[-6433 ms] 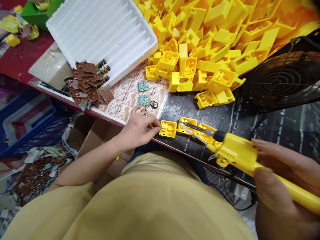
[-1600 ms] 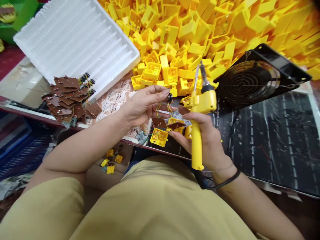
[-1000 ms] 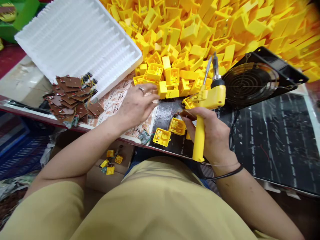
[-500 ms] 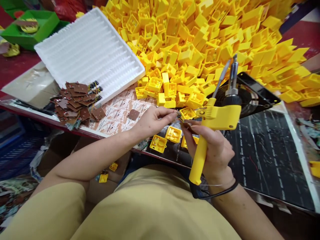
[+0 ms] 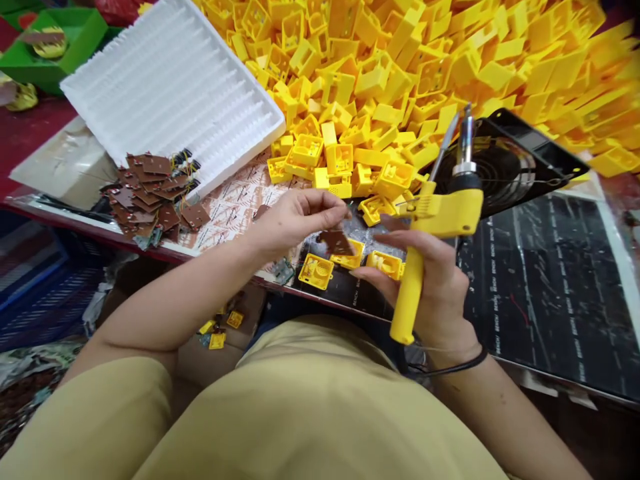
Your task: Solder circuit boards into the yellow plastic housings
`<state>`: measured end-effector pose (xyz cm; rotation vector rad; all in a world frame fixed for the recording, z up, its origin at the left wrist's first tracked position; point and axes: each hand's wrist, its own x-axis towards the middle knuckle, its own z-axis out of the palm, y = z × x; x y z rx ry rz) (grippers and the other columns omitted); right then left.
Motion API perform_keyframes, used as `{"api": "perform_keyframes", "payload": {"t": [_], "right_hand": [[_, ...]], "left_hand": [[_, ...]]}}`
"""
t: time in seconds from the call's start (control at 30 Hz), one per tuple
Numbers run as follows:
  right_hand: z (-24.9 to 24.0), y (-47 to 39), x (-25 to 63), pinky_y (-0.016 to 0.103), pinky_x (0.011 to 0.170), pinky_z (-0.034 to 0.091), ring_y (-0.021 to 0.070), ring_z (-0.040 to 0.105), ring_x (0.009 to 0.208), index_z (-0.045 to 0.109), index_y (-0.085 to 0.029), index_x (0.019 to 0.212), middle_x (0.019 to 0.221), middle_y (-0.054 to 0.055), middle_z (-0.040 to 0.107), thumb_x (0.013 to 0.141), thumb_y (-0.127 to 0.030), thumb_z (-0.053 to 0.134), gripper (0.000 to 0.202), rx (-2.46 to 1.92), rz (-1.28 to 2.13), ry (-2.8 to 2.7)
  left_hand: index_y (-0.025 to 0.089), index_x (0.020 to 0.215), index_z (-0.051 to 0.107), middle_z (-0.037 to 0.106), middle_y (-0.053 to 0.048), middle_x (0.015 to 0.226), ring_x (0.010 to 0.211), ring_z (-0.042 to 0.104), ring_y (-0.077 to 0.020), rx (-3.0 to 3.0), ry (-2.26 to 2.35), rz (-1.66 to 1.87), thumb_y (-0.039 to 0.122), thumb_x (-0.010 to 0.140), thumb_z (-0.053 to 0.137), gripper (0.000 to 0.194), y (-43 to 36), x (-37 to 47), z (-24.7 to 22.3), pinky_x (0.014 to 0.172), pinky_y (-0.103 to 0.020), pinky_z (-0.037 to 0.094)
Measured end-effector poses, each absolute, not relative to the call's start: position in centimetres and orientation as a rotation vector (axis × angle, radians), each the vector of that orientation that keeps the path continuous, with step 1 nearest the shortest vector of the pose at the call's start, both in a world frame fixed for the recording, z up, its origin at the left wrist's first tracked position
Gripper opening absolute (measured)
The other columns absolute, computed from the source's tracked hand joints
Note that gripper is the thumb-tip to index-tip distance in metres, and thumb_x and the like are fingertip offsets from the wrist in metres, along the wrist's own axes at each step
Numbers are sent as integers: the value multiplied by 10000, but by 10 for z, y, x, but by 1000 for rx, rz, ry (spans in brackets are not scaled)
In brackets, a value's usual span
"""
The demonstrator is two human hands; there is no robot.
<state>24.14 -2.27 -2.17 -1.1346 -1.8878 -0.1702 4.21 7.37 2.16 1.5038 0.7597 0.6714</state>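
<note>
My left hand (image 5: 305, 217) is closed, its thumb and forefinger pinching something small; a brown circuit board (image 5: 336, 243) hangs just below the fingertips. My right hand (image 5: 425, 280) is wrapped round the handle of a yellow soldering gun (image 5: 445, 212), whose metal tip points up and away. Its thumb and forefinger stand apart, a little right of the board. Under the hands lie a yellow housing (image 5: 317, 271) at the left and another yellow housing (image 5: 385, 264) at the right, both open side up. A third is partly hidden behind the board.
A large heap of yellow housings (image 5: 380, 73) fills the back. Brown boards with wires (image 5: 150, 193) are piled at the left beside a white foam tray (image 5: 170, 87). A black fan (image 5: 520, 160) stands behind the soldering gun. A green box (image 5: 75, 50) is at the far left.
My left hand has drawn the brown board leftward, away from my right fingers, which have parted. The soldering gun stays in my right hand. The view has shifted slightly.
</note>
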Motion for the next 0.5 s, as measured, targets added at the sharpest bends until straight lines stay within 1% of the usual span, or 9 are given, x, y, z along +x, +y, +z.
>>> {"api": "perform_keyframes", "payload": {"t": [0.03, 0.1, 0.17, 0.2, 0.3, 0.37, 0.43, 0.47, 0.5], "right_hand": [[-24, -20, 244, 421, 906, 613, 275, 693, 1083, 450, -199, 1328, 1177, 124, 688, 863, -411, 767, 601, -1147, -130, -1922], [-30, -13, 246, 448, 932, 599, 260, 702, 1032, 489, -209, 1293, 1174, 111, 689, 909, -380, 718, 479, -1158, -98, -2013], [-33, -9, 245, 437, 941, 591, 226, 709, 952, 515, -215, 1255, 1118, 83, 707, 954, -307, 651, 343, -1149, -92, -2082], [-34, -8, 245, 424, 939, 589, 214, 708, 930, 521, -215, 1244, 1103, 76, 713, 966, -292, 630, 309, -1143, -95, -2096], [-27, -15, 245, 375, 918, 583, 202, 705, 900, 552, -213, 1193, 1053, 58, 725, 945, -315, 670, 293, -1143, -139, -2061], [-17, -26, 251, 290, 848, 575, 162, 692, 782, 588, -212, 1117, 912, 14, 725, 891, -267, 740, 277, -1144, -186, -2017], [-5, -43, 263, 207, 711, 541, 112, 633, 624, 620, -213, 1081, 727, -36, 668, 888, -206, 736, 225, -1143, -207, -1997], [1, -53, 271, 193, 651, 521, 102, 603, 575, 634, -221, 1110, 672, -46, 635, 918, -232, 704, 205, -1166, -188, -2003], [6, -63, 279, 199, 614, 510, 106, 588, 554, 642, -234, 1164, 654, -41, 619, 963, -295, 648, 211, -1201, -153, -1992]], "left_hand": [[165, 838, 685, 699, 3, 680, 634, 671, -128, 1649, 775, 580, 345, 889, 670, 188, 79, 35, 25, 671, -267, 534], [168, 832, 717, 687, 13, 635, 594, 653, -125, 2003, 813, 401, 255, 880, 644, 123, 89, 27, 29, 631, -252, 498], [170, 807, 742, 719, 3, 672, 640, 665, -133, 2344, 843, 285, 178, 843, 641, 108, 95, 27, 26, 652, -249, 476], [172, 802, 752, 735, -5, 700, 673, 674, -142, 2472, 847, 247, 161, 830, 645, 111, 95, 29, 23, 672, -254, 471], [173, 843, 770, 765, -24, 770, 749, 697, -167, 2604, 871, 174, 183, 841, 651, 120, 93, 39, 13, 731, -273, 471], [173, 872, 772, 777, -20, 805, 779, 705, -166, 2572, 896, 147, 185, 843, 647, 129, 90, 43, 11, 775, -274, 473], [169, 866, 769, 778, -12, 809, 775, 701, -156, 2532, 911, 94, 164, 829, 639, 135, 88, 46, 13, 778, -263, 465], [166, 857, 768, 773, -9, 793, 754, 694, -149, 2517, 913, 56, 156, 821, 635, 138, 88, 48, 15, 756, -255, 457], [164, 845, 766, 763, -5, 768, 723, 681, -141, 2506, 916, 16, 152, 812, 632, 138, 88, 50, 18, 720, -245, 443]]}}
